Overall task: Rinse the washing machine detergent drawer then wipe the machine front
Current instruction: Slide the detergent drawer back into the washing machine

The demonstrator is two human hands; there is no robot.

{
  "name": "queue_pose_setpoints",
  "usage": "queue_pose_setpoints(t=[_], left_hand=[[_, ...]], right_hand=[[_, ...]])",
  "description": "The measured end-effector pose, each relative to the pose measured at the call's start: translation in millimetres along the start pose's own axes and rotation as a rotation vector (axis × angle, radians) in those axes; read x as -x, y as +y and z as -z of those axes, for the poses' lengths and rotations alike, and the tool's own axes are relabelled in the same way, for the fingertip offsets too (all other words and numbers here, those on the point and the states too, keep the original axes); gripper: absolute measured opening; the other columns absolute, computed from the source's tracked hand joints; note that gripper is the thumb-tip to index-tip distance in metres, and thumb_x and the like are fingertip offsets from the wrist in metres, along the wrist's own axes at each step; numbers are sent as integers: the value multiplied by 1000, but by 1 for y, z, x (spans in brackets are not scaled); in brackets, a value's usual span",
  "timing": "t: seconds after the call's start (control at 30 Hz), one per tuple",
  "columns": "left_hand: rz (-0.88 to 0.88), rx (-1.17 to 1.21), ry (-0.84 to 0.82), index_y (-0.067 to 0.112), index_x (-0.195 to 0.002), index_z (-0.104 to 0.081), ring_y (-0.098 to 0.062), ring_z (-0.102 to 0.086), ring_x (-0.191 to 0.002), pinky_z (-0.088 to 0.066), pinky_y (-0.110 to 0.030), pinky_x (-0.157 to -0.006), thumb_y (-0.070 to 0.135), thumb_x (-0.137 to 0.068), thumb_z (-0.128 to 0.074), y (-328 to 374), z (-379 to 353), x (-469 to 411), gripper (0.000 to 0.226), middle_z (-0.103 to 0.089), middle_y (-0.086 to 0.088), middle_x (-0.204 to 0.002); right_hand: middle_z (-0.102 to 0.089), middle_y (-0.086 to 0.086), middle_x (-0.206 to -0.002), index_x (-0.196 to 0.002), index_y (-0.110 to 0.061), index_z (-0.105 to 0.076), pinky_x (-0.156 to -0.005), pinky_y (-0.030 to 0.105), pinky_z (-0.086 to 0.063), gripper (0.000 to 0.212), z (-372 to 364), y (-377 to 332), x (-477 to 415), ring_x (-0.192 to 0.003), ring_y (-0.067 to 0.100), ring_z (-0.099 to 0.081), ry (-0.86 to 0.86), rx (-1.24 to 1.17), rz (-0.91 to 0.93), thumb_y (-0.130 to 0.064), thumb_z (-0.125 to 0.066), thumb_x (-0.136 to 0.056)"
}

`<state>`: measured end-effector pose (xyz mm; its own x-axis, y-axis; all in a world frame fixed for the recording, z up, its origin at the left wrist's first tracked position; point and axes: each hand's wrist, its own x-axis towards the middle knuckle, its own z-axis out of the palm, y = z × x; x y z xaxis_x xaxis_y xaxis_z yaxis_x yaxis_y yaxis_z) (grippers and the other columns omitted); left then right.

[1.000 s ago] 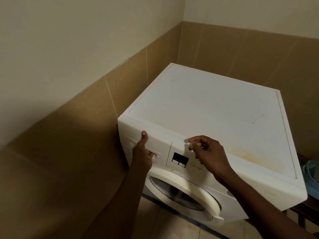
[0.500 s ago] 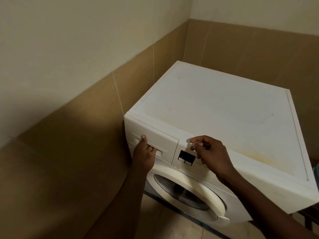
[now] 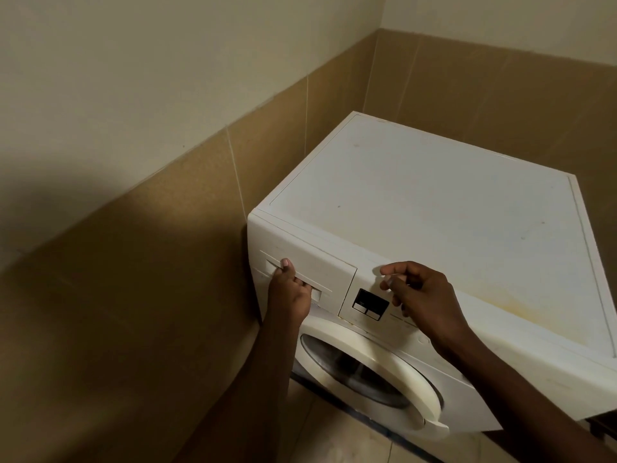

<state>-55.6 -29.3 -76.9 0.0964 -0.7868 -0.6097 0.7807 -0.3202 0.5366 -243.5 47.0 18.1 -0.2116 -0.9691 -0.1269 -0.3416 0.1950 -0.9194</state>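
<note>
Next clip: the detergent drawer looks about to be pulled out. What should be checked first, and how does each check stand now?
1. Left hand has a grip on the detergent drawer: ok, fingers hooked in its handle recess, thumb on top.
2. Drawer out for rinsing: not ok, it sits flush in the washing machine.
3. Right hand free to steady the machine: ok, loosely curled, holding nothing, by the top front edge.
4. Door below the drawer's path: ok.
5. Door latched: cannot tell.
6. Wiping cloth ready: cannot tell, none in view.
</note>
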Motion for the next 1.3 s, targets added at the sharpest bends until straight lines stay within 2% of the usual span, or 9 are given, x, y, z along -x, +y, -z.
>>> queue_pose_setpoints(t=[0.1,0.27,0.37,0.6,0.67,0.77,0.93,1.1,1.3], left_hand=[[30,28,-35,5,-130,-51,-32,-52,-129,-35,-43,-115,37,-104,-39,-2,9,1,43,-52,-22,-142],[-10,119,-106,14,-126,-54,-28,-64,-108,-45,-47,-103,36,-97,-56,2,20,24,36,-68,-13,-118],[-23,136,-131,16,-132,-49,-28,-67,-105,-51,-45,-92,32,-94,-59,2,31,36,43,-70,-14,-114],[10,225,-137,14,-144,-42,-32,-61,-114,-39,-55,-110,28,-93,-59,4,63,53,56,-64,-16,-126],[25,252,-139,14,-142,-45,-33,-62,-116,-39,-57,-109,26,-84,-65,8,73,62,62,-66,-17,-126],[55,275,-150,13,-138,-49,-35,-62,-118,-46,-56,-103,27,-82,-66,13,87,73,60,-68,-17,-124],[39,259,-185,14,-130,-54,-31,-72,-102,-50,-57,-89,28,-84,-62,15,107,90,49,-72,-16,-116],[29,230,-152,13,-133,-52,-31,-70,-104,-60,-49,-80,30,-76,-66,13,105,93,61,-74,-14,-112],[26,285,-174,15,-140,-49,-33,-72,-101,-57,-54,-81,23,-81,-64,15,104,83,61,-72,-15,-116]], right_hand=[[-73,-6,-78,-88,-29,-73,-57,18,-43,25,-3,0,-1,-57,-1,-59,15,8,7,-9,-58,-90],[-74,-8,-77,-88,-29,-74,-66,24,-43,24,-7,1,0,-60,-5,-60,28,4,4,-10,-59,-90],[-74,-7,-77,-88,-28,-74,-67,25,-43,24,-9,2,2,-60,-8,-60,39,2,1,-9,-59,-91],[-73,-12,-86,-93,-32,-73,-67,26,-53,21,-25,-4,2,-72,1,-65,78,33,70,-16,-59,-92],[-71,-17,-91,-98,-32,-72,-69,16,-53,18,-32,-8,3,-80,-3,-65,82,44,119,-19,-61,-92],[-69,-17,-101,-106,-29,-69,-65,4,-45,22,-41,-13,5,-82,-9,-62,77,29,146,-15,-62,-91],[-67,-17,-105,-113,-27,-67,-78,23,-54,25,-50,-15,8,-88,-7,-62,104,21,159,-15,-61,-92],[-64,-16,-111,-118,-24,-65,-63,0,-43,26,-55,-18,8,-93,-9,-59,128,6,208,-15,-58,-95],[-67,-14,-113,-119,-24,-65,-71,8,-47,24,-50,-16,3,-96,5,-65,149,-7,225,-22,-55,-97]])
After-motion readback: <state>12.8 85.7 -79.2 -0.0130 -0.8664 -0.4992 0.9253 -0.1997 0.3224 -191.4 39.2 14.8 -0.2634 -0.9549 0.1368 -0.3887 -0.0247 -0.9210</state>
